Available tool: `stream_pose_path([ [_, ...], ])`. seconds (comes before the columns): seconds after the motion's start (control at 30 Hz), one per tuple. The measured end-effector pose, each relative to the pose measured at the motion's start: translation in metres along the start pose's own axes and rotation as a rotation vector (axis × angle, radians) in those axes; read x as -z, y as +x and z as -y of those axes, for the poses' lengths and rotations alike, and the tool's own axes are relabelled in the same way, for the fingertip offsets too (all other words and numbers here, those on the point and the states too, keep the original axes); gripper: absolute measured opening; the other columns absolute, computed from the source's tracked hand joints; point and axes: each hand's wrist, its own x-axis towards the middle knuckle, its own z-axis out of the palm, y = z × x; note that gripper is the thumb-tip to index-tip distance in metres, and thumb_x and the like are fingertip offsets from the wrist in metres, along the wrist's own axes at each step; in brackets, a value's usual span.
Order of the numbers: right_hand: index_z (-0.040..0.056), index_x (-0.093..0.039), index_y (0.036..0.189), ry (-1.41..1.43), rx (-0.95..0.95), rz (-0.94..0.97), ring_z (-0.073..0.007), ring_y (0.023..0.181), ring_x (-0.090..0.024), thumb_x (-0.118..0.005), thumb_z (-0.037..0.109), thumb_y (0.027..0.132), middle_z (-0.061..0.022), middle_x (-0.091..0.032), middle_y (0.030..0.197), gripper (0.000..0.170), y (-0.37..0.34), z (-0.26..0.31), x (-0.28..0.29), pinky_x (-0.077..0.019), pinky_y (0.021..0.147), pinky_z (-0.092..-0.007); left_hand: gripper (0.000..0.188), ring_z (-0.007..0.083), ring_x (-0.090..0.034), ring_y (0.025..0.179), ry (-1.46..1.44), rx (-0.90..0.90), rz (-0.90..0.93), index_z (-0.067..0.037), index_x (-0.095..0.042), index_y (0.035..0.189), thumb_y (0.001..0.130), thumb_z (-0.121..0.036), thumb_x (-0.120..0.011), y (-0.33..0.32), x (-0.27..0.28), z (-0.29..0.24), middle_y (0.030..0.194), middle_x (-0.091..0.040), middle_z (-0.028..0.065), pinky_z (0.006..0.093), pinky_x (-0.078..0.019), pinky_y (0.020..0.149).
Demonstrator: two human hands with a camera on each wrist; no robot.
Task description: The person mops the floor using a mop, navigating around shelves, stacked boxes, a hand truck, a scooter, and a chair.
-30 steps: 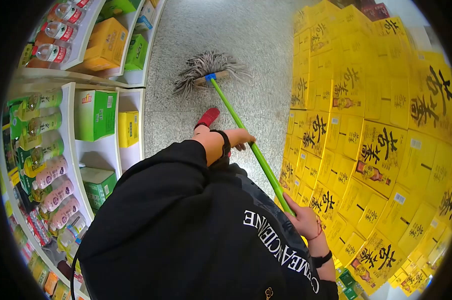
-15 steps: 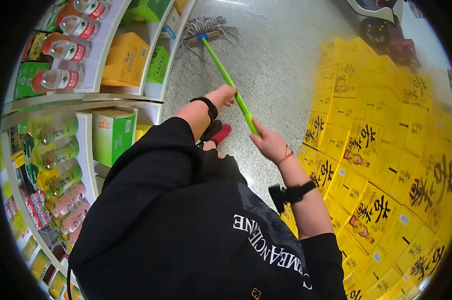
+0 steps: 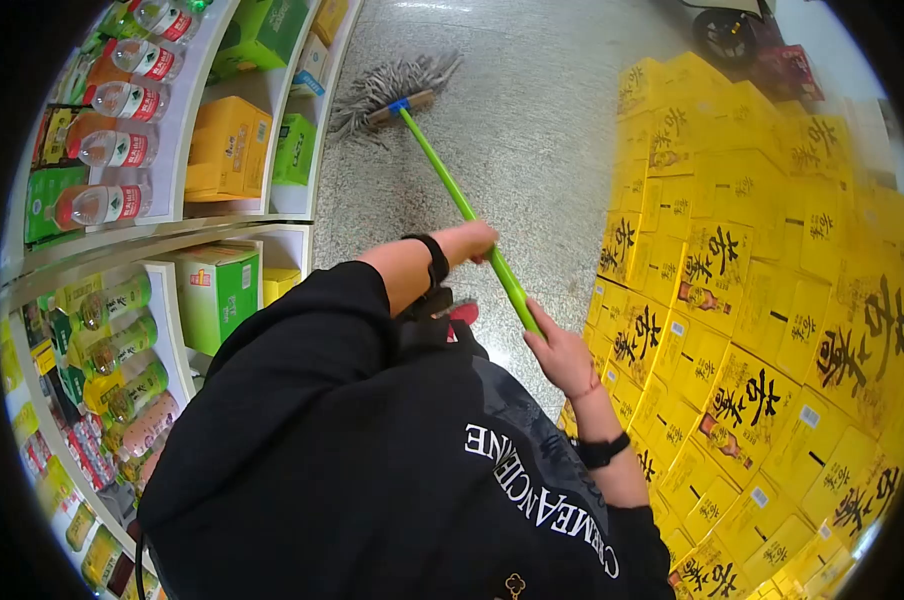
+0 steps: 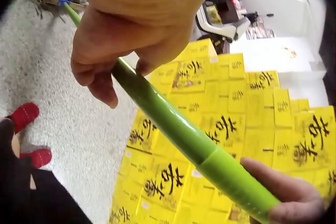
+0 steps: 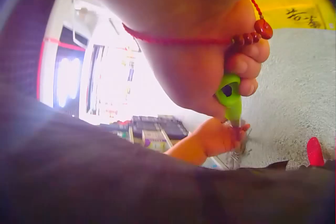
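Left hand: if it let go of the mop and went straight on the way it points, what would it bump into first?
Probably the yellow boxes; the left hand points across the floor toward them. Depth is unclear, so it might pass above.

- The right grip (image 5: 202, 69) curls round the green handle (image 5: 234, 110), its holed end showing.
- A red beaded bracelet (image 5: 264, 28) circles that wrist.
- The left grip (image 5: 216, 137) holds the handle farther along.
- A red shoe (image 5: 315, 152) shows against the grey floor (image 5: 296, 87).

Past the grip, a mop head (image 3: 397, 84) splays on the speckled floor (image 3: 532, 120); yellow cartons (image 3: 717, 270) stand to the grip's right.
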Motion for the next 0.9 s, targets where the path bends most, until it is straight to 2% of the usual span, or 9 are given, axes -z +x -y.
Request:
stream_pose_path([
  [0.1,0.0216,-0.038,0.127,0.102,-0.052,-0.044,-0.0370,0.064,-0.057,-0.051,0.032,0.079,-0.0214,-0.056,0.067,0.050,-0.072,-0.036,-0.009,-0.0433,0.056,-0.0417,0.038,0.0246,-0.059,0.049,0.184,0.043,0.224,0.000,-0.058,0.088,0.081,-0.034,-0.044,-0.050,-0.058,-0.013,0.068,-0.061,0.0155,0.0383,-0.0462,0.045],
  [0.27,0.0209,-0.039,0.127,0.234,-0.128,-0.134,-0.0355,0.068,-0.058,-0.053,0.030,0.079,-0.0219,-0.058,0.078,0.050,-0.186,-0.063,-0.023,-0.0443,0.059,-0.0372,0.051,0.0222,-0.062,0.079,0.434,0.148,0.674,-0.007,-0.050,0.113,0.082,-0.046,-0.038,-0.074,-0.136,-0.011,0.089,-0.063,0.0157,0.0365,-0.0427,0.065],
  [0.33,0.0205,-0.039,0.127,0.236,-0.097,-0.218,-0.0350,0.070,-0.059,-0.053,0.029,0.079,-0.0219,-0.058,0.083,0.050,-0.216,-0.070,-0.027,-0.0447,0.060,-0.0355,0.051,0.0223,-0.062,0.079,0.517,0.124,0.741,-0.007,-0.049,0.114,0.082,-0.046,-0.038,-0.088,-0.157,-0.018,0.089,-0.064,0.0152,0.0367,-0.0426,0.065],
  [0.43,0.0192,-0.040,0.127,0.272,-0.179,-0.165,-0.0348,0.074,-0.059,-0.053,0.029,0.081,-0.0216,-0.058,0.090,0.049,-0.237,-0.077,-0.029,-0.0450,0.063,-0.0333,0.050,0.0237,-0.062,0.076,0.613,0.061,0.837,-0.010,-0.054,0.113,0.084,-0.047,-0.037,-0.106,-0.168,-0.035,0.090,-0.063,0.0148,0.0391,-0.0446,0.070],
  [0.63,0.0173,-0.042,0.125,0.238,-0.217,-0.180,-0.0343,0.072,-0.059,-0.056,0.031,0.079,-0.0212,-0.058,0.088,0.050,-0.196,-0.077,-0.022,-0.0444,0.059,-0.0346,0.046,0.0235,-0.062,0.071,0.612,0.035,0.663,-0.007,-0.057,0.107,0.082,-0.043,-0.043,-0.071,-0.158,-0.035,0.086,-0.063,0.0166,0.0368,-0.0470,0.062],
  [0.7,0.0154,-0.043,0.124,0.182,-0.120,-0.266,-0.0347,0.070,-0.059,-0.057,0.031,0.077,-0.0217,-0.058,0.083,0.051,-0.159,-0.077,-0.017,-0.0444,0.058,-0.0360,0.049,0.0282,-0.063,0.066,0.489,-0.080,0.554,-0.003,-0.054,0.109,0.081,-0.043,-0.045,-0.033,-0.153,-0.024,0.082,-0.063,0.0187,0.0406,-0.0494,0.059],
  [0.8,0.0152,-0.043,0.123,0.291,-0.189,-0.189,-0.0354,0.070,-0.058,-0.056,0.029,0.077,-0.0233,-0.058,0.080,0.050,-0.082,-0.064,0.009,-0.0452,0.059,-0.0374,0.040,0.0271,-0.062,0.058,0.276,-0.083,0.327,-0.002,-0.058,0.100,0.080,-0.035,-0.046,0.005,-0.106,-0.047,0.075,-0.061,0.0183,0.0366,-0.0507,0.049],
  [0.87,0.0100,-0.041,0.125,0.240,-0.101,-0.212,-0.0261,0.078,-0.061,-0.053,0.022,0.079,-0.0195,-0.059,0.097,0.049,-0.018,-0.049,0.032,-0.0459,0.068,-0.0294,0.039,0.0262,-0.060,0.055,0.165,-0.061,0.208,0.000,-0.058,0.094,0.081,-0.034,-0.046,0.041,-0.062,-0.073,0.076,-0.060,0.0168,0.0349,-0.0499,0.045],
  [0.9,0.0097,-0.041,0.125,0.206,-0.139,-0.155,-0.0284,0.079,-0.061,-0.053,0.023,0.079,-0.0197,-0.059,0.097,0.049,0.014,-0.036,0.049,-0.0459,0.069,-0.0305,0.038,0.0245,-0.059,0.052,0.068,-0.114,0.108,0.001,-0.058,0.088,0.082,-0.034,-0.046,0.053,-0.039,-0.090,0.073,-0.060,0.0152,0.0353,-0.0489,0.044],
])
